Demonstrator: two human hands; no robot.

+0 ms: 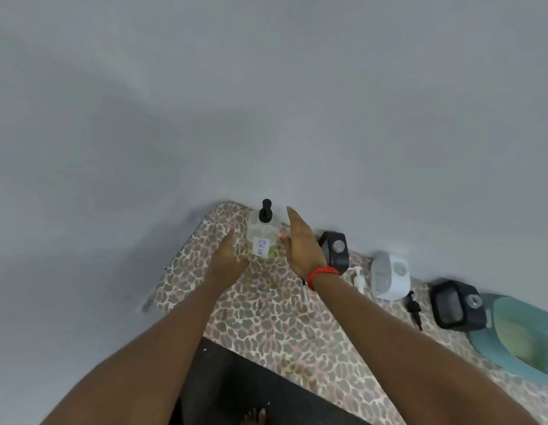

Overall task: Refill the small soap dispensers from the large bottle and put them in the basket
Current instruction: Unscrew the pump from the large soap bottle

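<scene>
Dish-soap dispenser [262, 237], black pump [265, 210], upright on spotted cloth [266, 317]. Right hand [303, 243] flat-fingered beside it; left hand [228, 259] blurred, I cannot tell its grip. Teal container [486, 348] cut off.

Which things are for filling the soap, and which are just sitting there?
For the job: the soap dispenser with the black pump; the small white pump; the teal tub, probably the basket.
Just lying about: the black box by the wall; the white box; the black box beside the tub; the black plug.
</scene>
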